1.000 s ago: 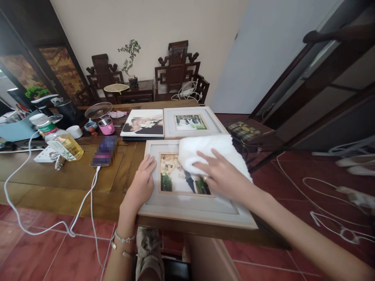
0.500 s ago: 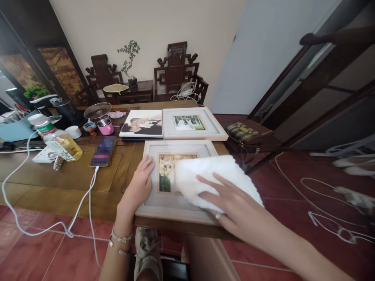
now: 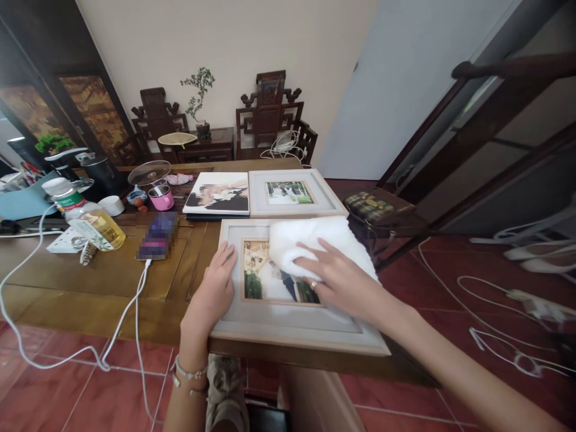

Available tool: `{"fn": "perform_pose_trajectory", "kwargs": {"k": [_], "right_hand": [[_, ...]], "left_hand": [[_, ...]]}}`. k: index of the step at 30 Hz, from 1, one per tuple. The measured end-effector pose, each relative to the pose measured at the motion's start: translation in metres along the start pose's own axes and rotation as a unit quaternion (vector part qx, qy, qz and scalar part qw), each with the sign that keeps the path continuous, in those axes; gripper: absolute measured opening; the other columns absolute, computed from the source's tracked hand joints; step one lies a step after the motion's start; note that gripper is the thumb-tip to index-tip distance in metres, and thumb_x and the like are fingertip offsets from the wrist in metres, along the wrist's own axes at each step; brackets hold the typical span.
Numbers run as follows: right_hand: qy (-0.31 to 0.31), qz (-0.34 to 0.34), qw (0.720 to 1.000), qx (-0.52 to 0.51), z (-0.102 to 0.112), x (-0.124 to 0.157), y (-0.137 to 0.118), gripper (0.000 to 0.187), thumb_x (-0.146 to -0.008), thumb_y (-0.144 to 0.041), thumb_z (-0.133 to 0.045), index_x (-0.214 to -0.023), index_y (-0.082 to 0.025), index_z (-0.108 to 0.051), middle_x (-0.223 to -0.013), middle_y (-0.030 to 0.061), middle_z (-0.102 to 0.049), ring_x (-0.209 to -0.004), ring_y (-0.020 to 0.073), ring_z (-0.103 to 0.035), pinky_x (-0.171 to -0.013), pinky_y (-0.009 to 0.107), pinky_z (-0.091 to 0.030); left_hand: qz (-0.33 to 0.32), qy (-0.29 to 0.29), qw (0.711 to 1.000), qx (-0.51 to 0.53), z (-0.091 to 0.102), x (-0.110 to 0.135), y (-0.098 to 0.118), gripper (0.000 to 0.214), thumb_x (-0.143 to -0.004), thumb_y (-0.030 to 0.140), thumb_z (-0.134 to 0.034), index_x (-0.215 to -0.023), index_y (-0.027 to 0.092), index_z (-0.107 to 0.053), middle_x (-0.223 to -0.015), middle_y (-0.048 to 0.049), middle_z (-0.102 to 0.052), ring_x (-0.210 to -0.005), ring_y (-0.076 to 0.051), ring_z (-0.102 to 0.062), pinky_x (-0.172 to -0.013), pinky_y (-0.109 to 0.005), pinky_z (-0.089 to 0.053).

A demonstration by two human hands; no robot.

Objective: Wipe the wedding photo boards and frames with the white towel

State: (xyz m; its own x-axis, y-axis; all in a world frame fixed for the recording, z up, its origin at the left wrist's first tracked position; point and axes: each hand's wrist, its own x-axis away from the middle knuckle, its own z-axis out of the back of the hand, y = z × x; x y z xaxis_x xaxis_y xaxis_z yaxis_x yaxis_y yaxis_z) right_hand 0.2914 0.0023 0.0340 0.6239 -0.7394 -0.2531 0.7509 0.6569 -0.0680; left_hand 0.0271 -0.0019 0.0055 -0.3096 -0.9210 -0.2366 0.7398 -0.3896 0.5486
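Note:
A picture frame (image 3: 288, 333) with a pale wood border lies flat at the table's near edge, a photo (image 3: 258, 285) mounted inside it. My left hand (image 3: 213, 291) grips its left edge, fingers bent over the border. Under my right hand (image 3: 337, 276) is a fluffy white towel (image 3: 310, 231), pressed against the glass with the fingers spread across it. The towel covers the upper right of the frame and part of the photo. Behind it lie a second picture frame (image 3: 330, 189) and a white-covered photo panel (image 3: 218, 177) on a dark one.
On the table's left are a phone (image 3: 157, 235) on a charging cable, a bottle (image 3: 101, 225) of yellow liquid, a pink cup (image 3: 162, 201) and a power strip (image 3: 67, 240). A plaid bag (image 3: 369, 205) sits to the right. Cables (image 3: 490, 288) trail over the red-tiled floor.
My right hand has slid the towel up and left over the glass, uncovering the frame's lower right corner and more of the photo. My left hand has stayed at the left edge.

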Motion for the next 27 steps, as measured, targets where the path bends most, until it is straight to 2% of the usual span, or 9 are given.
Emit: {"fn": "perform_pose_trajectory", "kwargs": {"k": [2, 5, 8, 11, 14, 18, 21, 24, 27], "right_hand": [[0.002, 0.02, 1.0, -0.022, 0.0, 0.015, -0.019, 0.043, -0.073, -0.002, -0.042, -0.108, -0.013, -0.064, -0.126, 0.0226, -0.061, -0.128, 0.0305, -0.049, -0.109, 0.058, -0.034], [0.018, 0.054, 0.996, -0.07, 0.007, 0.036, -0.047, 0.045, -0.071, -0.001, -0.042, -0.105, -0.02, -0.065, -0.129, 0.0152, -0.061, -0.131, 0.0259, -0.047, -0.11, 0.054, -0.036], [0.022, 0.071, 0.994, -0.084, 0.014, 0.047, -0.056, 0.044, -0.071, -0.001, -0.04, -0.1, -0.023, -0.066, -0.128, 0.0109, -0.063, -0.13, 0.0236, -0.048, -0.108, 0.05, -0.04], [0.022, 0.053, 0.997, -0.054, 0.016, 0.046, -0.044, 0.042, -0.074, -0.002, -0.039, -0.099, -0.021, -0.066, -0.126, 0.0133, -0.064, -0.125, 0.0252, -0.053, -0.104, 0.049, -0.045], [0.048, 0.036, 0.998, -0.015, 0.012, 0.038, -0.017, 0.04, -0.077, -0.004, -0.039, -0.104, -0.019, -0.065, -0.12, 0.0145, -0.067, -0.122, 0.0269, -0.056, -0.103, 0.05, -0.045], [0.045, -0.012, 0.999, 0.013, 0.006, 0.018, 0.023, 0.035, -0.08, -0.009, -0.04, -0.104, -0.019, -0.064, -0.098, 0.0103, -0.073, -0.105, 0.0277, -0.066, -0.1, 0.048, -0.046], [0.044, -0.039, 0.998, 0.027, 0.001, -0.004, 0.045, 0.034, -0.082, -0.012, -0.039, -0.105, -0.02, -0.063, -0.093, 0.0091, -0.073, -0.095, 0.0277, -0.068, -0.1, 0.049, -0.045], [0.051, -0.045, 0.997, 0.031, -0.006, -0.019, 0.051, 0.035, -0.081, -0.01, -0.038, -0.106, -0.017, -0.062, -0.099, 0.0116, -0.072, -0.103, 0.0282, -0.065, -0.104, 0.053, -0.04], [0.052, -0.034, 0.998, 0.032, -0.011, -0.016, 0.04, 0.041, -0.076, -0.005, -0.039, -0.108, -0.015, -0.062, -0.111, 0.0151, -0.069, -0.124, 0.0293, -0.054, -0.107, 0.056, -0.034]], "left_hand": [[0.003, -0.006, 1.0, -0.003, 0.001, 0.001, 0.001, 0.058, -0.083, -0.003, -0.03, -0.139, 0.008, -0.044, -0.151, -0.0175, -0.039, -0.146, -0.025, -0.024, -0.117, -0.054, -0.025], [0.005, -0.004, 1.0, -0.003, 0.001, 0.002, 0.003, 0.06, -0.083, -0.003, -0.03, -0.139, 0.01, -0.044, -0.151, -0.0163, -0.039, -0.147, -0.024, -0.023, -0.118, -0.054, -0.025], [0.004, 0.003, 1.0, 0.001, 0.0, 0.004, 0.004, 0.06, -0.084, -0.004, -0.03, -0.139, 0.011, -0.044, -0.151, -0.0151, -0.04, -0.147, -0.023, -0.023, -0.118, -0.053, -0.025], [-0.001, 0.012, 1.0, 0.009, -0.001, 0.006, 0.003, 0.059, -0.084, -0.003, -0.03, -0.14, 0.012, -0.044, -0.151, -0.0152, -0.04, -0.146, -0.023, -0.024, -0.117, -0.053, -0.027], [-0.007, 0.024, 1.0, 0.015, -0.002, 0.008, 0.002, 0.059, -0.085, -0.003, -0.03, -0.14, 0.013, -0.044, -0.15, -0.015, -0.041, -0.146, -0.023, -0.025, -0.117, -0.053, -0.028], [-0.005, 0.026, 1.0, 0.014, -0.004, 0.008, 0.002, 0.06, -0.084, -0.004, -0.03, -0.14, 0.013, -0.045, -0.15, -0.015, -0.041, -0.146, -0.023, -0.024, -0.117, -0.053, -0.027], [-0.001, 0.027, 0.999, 0.02, -0.004, 0.007, 0.001, 0.06, -0.083, -0.004, -0.031, -0.14, 0.012, -0.045, -0.15, -0.015, -0.042, -0.146, -0.023, -0.025, -0.117, -0.052, -0.027], [-0.004, 0.033, 0.999, 0.03, -0.004, 0.007, -0.001, 0.058, -0.085, -0.002, -0.032, -0.139, 0.012, -0.046, -0.149, -0.015, -0.042, -0.146, -0.023, -0.026, -0.118, -0.05, -0.028], [-0.009, 0.038, 0.999, 0.035, -0.005, 0.006, -0.001, 0.057, -0.085, -0.002, -0.032, -0.138, 0.013, -0.047, -0.148, -0.0146, -0.044, -0.145, -0.022, -0.027, -0.118, -0.048, -0.029]]}}
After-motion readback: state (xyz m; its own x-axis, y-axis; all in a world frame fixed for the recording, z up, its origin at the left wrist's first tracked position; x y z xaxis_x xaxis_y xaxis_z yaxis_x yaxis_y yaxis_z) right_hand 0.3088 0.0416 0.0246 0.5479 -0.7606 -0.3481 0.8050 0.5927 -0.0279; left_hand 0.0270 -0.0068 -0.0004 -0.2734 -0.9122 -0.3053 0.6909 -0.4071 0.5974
